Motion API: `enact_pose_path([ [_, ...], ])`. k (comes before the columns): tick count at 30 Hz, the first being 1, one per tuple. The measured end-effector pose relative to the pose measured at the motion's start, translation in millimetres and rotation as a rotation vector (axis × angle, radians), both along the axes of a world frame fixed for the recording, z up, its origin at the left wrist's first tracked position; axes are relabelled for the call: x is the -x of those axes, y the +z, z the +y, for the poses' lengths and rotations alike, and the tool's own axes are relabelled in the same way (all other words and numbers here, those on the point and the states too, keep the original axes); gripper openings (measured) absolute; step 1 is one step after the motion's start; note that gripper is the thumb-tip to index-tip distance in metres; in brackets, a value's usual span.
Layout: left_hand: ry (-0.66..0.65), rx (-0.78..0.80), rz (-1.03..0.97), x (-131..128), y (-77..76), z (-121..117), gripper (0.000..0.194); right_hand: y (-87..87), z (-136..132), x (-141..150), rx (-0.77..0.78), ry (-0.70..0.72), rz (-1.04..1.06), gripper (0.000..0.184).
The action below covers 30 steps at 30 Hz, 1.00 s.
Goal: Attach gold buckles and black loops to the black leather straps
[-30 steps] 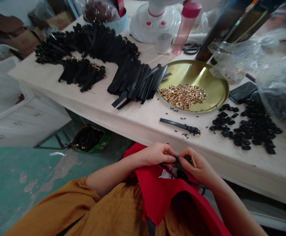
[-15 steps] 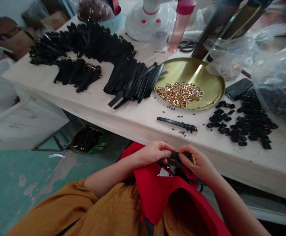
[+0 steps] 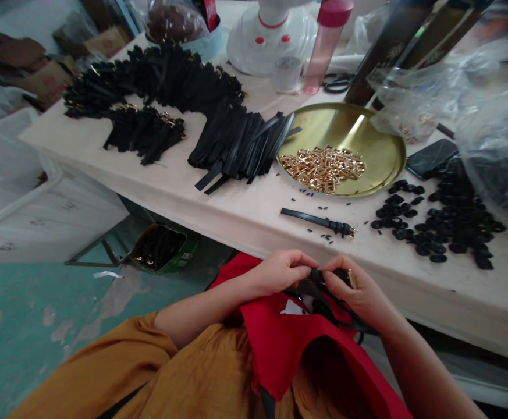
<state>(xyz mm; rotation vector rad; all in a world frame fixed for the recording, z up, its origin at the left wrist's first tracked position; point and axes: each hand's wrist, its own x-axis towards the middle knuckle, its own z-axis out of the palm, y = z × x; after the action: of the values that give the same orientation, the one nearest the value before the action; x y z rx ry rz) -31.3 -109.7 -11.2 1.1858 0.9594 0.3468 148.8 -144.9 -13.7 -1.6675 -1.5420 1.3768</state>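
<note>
Over my lap, my left hand (image 3: 286, 270) pinches one end of a black strap (image 3: 316, 275). My right hand (image 3: 354, 285) grips the same strap a short way off, and a gold buckle (image 3: 352, 279) shows at its fingers. Part of the strap is hidden by my fingers. Beyond my hands, a finished-looking black strap with a buckle (image 3: 319, 222) lies near the table's front edge. A gold round tray (image 3: 380, 151) holds a heap of small gold buckles (image 3: 323, 169). To its right spreads a pile of small black loops (image 3: 446, 227).
Flat black strips (image 3: 240, 145) lie left of the tray, with bundles of buckled straps (image 3: 162, 75) behind. Scissors (image 3: 337, 83), a pink bottle (image 3: 323, 46) and clear plastic bags (image 3: 498, 134) stand or lie farther back. A green-sided bag (image 3: 179, 256) sits on the floor below the table.
The whole view has shifted slightly to the right. My fingertips have come closer together on the strap, and both hands still hold it.
</note>
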Motion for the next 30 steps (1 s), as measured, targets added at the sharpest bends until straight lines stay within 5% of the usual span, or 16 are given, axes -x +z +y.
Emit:
enact_pose_path([
  [5, 0.033, -0.027, 0.053, -1.4, 2.6, -1.2, 0.029, 8.7, 1.0, -2.0, 0.007, 0.161, 0.018, 0.012],
  [15, -0.175, -0.445, 0.216, -0.4, 18.7, 2.3, 0.03, -8.8, -9.7, 6.6, 0.24, -0.292, 0.445, 0.027],
  [23, -0.146, -0.279, 0.113, -10.5, 6.6, -6.6, 0.031, -19.5, -7.4, 18.5, -0.217, -0.451, -0.167, 0.028],
  [30, -0.023, -0.395, 0.243, -13.3, -2.0, -6.9, 0.024, -21.8, -2.9, 21.8, -0.311, -0.378, -0.267, 0.027],
])
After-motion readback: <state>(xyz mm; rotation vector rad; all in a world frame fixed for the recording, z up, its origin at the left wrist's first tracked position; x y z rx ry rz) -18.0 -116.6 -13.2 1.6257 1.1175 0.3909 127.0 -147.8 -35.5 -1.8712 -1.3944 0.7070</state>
